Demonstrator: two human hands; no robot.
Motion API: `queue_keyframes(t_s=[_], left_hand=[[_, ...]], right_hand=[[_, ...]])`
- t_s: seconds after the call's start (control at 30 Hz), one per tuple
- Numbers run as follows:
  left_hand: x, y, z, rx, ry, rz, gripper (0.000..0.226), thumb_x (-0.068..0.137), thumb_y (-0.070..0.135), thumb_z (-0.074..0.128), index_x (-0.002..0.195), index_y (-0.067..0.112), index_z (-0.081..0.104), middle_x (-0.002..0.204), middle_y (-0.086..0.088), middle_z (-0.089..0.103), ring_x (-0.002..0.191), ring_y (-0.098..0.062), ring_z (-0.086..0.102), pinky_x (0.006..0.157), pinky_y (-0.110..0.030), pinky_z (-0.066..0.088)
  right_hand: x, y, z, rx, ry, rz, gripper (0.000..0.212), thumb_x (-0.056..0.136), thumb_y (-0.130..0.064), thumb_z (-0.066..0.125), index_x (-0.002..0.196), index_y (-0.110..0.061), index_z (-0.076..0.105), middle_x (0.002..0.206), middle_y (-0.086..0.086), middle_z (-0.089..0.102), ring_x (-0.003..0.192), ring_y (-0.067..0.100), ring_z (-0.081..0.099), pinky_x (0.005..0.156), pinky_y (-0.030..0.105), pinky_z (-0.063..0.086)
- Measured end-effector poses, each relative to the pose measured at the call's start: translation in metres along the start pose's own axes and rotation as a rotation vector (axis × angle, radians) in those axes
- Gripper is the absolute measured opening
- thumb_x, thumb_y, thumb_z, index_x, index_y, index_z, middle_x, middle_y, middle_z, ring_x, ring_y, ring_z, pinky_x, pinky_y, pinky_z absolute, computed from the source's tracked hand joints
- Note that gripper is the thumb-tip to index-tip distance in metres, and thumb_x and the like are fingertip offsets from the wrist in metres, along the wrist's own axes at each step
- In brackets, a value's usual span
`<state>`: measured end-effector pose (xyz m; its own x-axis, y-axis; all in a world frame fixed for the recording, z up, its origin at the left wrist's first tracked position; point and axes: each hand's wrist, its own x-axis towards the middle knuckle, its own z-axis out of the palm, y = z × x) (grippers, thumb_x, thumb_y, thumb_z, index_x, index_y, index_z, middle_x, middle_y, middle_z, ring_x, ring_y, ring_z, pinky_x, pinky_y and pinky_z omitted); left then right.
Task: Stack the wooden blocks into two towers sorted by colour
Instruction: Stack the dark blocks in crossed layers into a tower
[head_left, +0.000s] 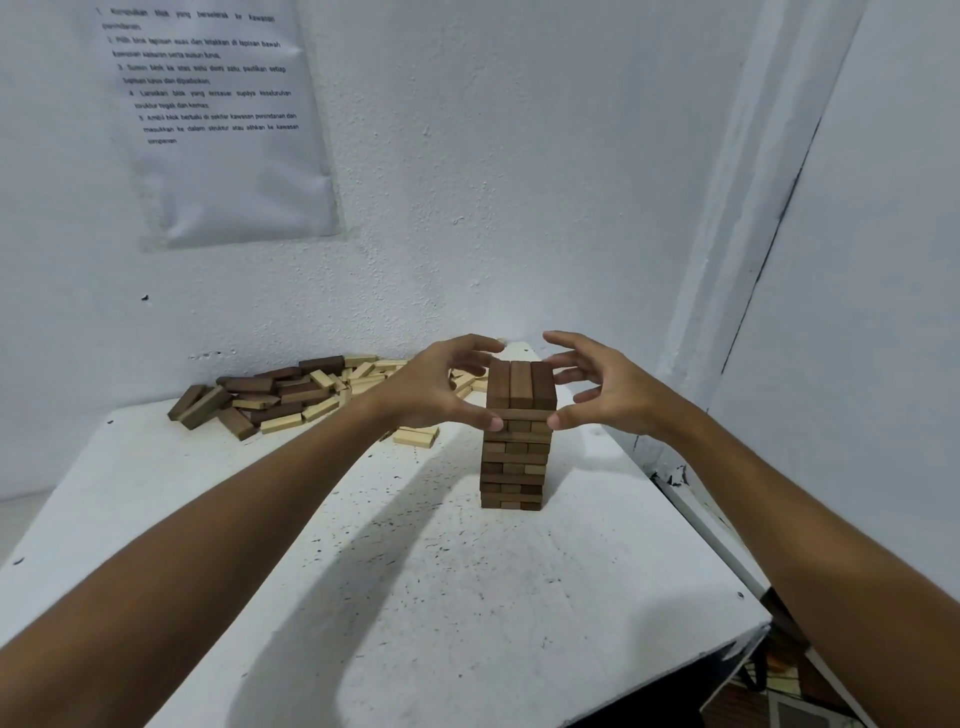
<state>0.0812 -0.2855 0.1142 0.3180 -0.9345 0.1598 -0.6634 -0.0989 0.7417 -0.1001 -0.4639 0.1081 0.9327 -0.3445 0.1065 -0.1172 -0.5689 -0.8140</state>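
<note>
Head view shows my left hand (441, 387) and right hand (602, 387) bracketing the top of the dark tower (514, 441), fingers spread and loosely arched, nothing pinched. Each thumb tip touches a side of the tower just under the top layer; the other fingers hover near the upper blocks, and I cannot tell whether any of them make contact.

That tower stands on the white table (363, 597), right of centre, its top layer of three dark blocks lying side by side and looking fairly flush. I judge the step in hand to be squaring the upper layers. To do it well I would press evenly from both sides at the same height, lightly, so nothing lower down shifts, then let go with both hands together rather than drag one away.

Further back, against the wall, lies the loose pile (291, 395) of mixed dark and pale blocks, with one pale block (415, 435) apart from it, nearer the tower. No pale tower is visible yet.
</note>
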Motion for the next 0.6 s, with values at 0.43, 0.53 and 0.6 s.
queue_keyframes(t_s=[0.43, 0.53, 0.6], left_hand=[[0.0072, 0.0035, 0.0000, 0.015, -0.002, -0.012, 0.084, 0.067, 0.024, 0.090, 0.140, 0.024, 0.047, 0.125, 0.005, 0.060, 0.112, -0.004, 0.056, 0.093, -0.029, 0.044], [0.0074, 0.0028, -0.0005, 0.013, -0.006, -0.015, 0.084, 0.067, 0.024, 0.090, 0.140, 0.024, 0.048, 0.126, 0.005, 0.060, 0.114, -0.005, 0.055, 0.095, -0.030, 0.044], [0.0066, 0.0034, 0.0000, 0.006, -0.006, -0.011, 0.085, 0.066, 0.029, 0.091, 0.139, 0.025, 0.049, 0.129, 0.004, 0.060, 0.118, -0.008, 0.055, 0.096, -0.032, 0.045]], right_hand=[[0.0033, -0.0031, 0.0028, -0.004, 0.024, -0.002, 0.097, 0.071, -0.010, 0.086, 0.148, -0.030, 0.031, 0.124, 0.003, 0.063, 0.115, 0.017, 0.060, 0.094, 0.032, 0.046], [0.0036, -0.0033, 0.0032, 0.002, 0.028, -0.002, 0.097, 0.071, -0.010, 0.086, 0.148, -0.029, 0.031, 0.125, 0.004, 0.063, 0.115, 0.018, 0.060, 0.093, 0.031, 0.047], [0.0033, -0.0032, 0.0035, -0.001, 0.030, -0.002, 0.097, 0.071, -0.011, 0.086, 0.148, -0.030, 0.031, 0.126, 0.004, 0.062, 0.116, 0.019, 0.059, 0.094, 0.031, 0.047]])
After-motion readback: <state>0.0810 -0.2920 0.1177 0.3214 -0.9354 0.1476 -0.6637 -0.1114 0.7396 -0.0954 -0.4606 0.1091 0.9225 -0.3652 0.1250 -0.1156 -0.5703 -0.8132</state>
